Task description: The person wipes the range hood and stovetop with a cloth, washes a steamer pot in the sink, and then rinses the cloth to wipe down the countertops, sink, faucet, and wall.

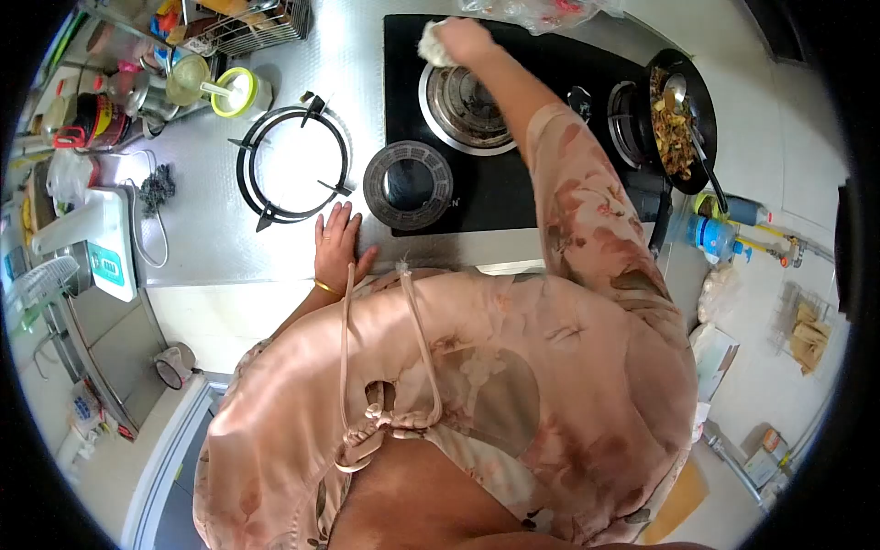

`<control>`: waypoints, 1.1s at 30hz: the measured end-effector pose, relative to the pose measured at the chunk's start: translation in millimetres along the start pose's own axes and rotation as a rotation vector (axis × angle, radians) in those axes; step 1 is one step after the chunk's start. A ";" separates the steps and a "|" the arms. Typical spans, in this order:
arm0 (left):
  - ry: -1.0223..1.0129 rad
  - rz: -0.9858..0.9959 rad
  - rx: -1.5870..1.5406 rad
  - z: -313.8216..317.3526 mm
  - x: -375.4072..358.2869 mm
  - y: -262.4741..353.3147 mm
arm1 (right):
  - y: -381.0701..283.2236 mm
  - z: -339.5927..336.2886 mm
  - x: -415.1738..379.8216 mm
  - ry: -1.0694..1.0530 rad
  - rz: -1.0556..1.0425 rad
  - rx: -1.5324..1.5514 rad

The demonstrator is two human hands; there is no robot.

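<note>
My right hand (pixel 465 42) is closed on a whitish cloth (pixel 438 48) at the far edge of the black glass stove (pixel 495 200), just beyond the left burner (pixel 466 105). My left hand (pixel 337 244) lies with its fingers spread on the counter's front edge, holding nothing. A black pan support (pixel 346 158) rests on the metal counter (pixel 206 211), beyond my left hand. Near that hand, a round burner cover (pixel 408 185) lies at the stove's front left corner.
On the right burner stands a wok (pixel 704 115) with cooked food and a metal spatula. A green-rimmed container (pixel 242 93), a wire basket (pixel 266 32) and a white kitchen scale (pixel 110 246) are on the left. A plastic bag (pixel 550 13) lies behind the stove.
</note>
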State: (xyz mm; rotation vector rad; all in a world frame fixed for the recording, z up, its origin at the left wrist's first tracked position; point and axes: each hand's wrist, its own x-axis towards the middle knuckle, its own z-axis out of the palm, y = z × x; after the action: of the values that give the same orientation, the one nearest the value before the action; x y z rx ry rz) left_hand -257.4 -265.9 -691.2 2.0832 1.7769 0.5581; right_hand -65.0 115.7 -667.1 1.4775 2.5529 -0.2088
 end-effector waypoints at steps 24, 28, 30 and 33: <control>0.043 0.078 0.067 15.0 -7.0 -5.1 | 94.7 53.4 -67.0 0.270 0.256 0.111; 0.046 0.081 0.068 16.5 -5.4 -7.1 | 57.0 37.6 -171.7 0.475 0.410 0.292; 0.048 0.072 0.071 13.6 -6.9 -3.2 | 41.9 49.4 -200.8 0.256 0.453 0.238; 0.033 0.062 0.087 12.4 -4.2 -2.6 | 69.6 43.9 -209.5 0.072 0.446 0.291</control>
State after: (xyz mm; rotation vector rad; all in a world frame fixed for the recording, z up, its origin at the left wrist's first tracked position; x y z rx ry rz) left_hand -254.0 -269.8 -703.5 2.2066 1.7902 0.5444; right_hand 101.6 -35.7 -664.0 2.1483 2.2344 -0.4810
